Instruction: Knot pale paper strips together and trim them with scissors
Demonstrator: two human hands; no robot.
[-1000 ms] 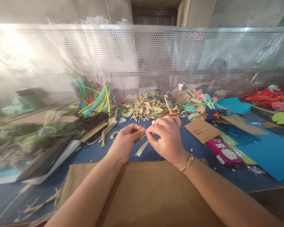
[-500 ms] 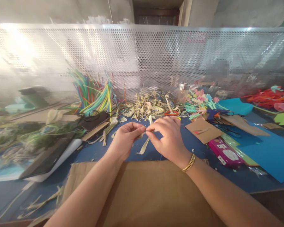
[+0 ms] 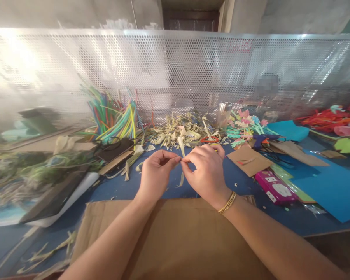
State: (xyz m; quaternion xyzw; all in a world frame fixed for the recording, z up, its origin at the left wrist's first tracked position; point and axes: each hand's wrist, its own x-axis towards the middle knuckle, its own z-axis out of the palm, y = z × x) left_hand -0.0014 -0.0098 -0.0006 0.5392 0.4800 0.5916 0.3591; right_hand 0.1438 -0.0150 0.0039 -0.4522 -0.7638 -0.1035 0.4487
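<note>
My left hand (image 3: 155, 172) and my right hand (image 3: 206, 171) meet at their fingertips above the blue tabletop. Between them is a narrow, pale husk-like strip (image 3: 181, 146). One end stands up beyond the fingers and another part hangs below. Both hands are closed in a pinch with thumb and index finger; the exact spot they grip is partly covered. A gold bracelet (image 3: 228, 203) circles my right wrist. Just behind the hands lies a heap of similar pale dried strips (image 3: 175, 130). Under my forearms is a brown cardboard sheet (image 3: 189, 241).
Bundled coloured stems (image 3: 113, 116) stand at the back left, beside dark scissors (image 3: 112, 142). To the right are paper flowers (image 3: 245, 122), a glue gun (image 3: 262, 140), a cardboard square (image 3: 249, 160), a magenta box (image 3: 275, 186) and blue sheets (image 3: 332, 186). A perforated metal screen (image 3: 192, 66) stands behind.
The strip's upper end now reaches higher and its hanging part looks shorter and narrower. Both hands stay pinched together in nearly the same place. The view has shifted slightly.
</note>
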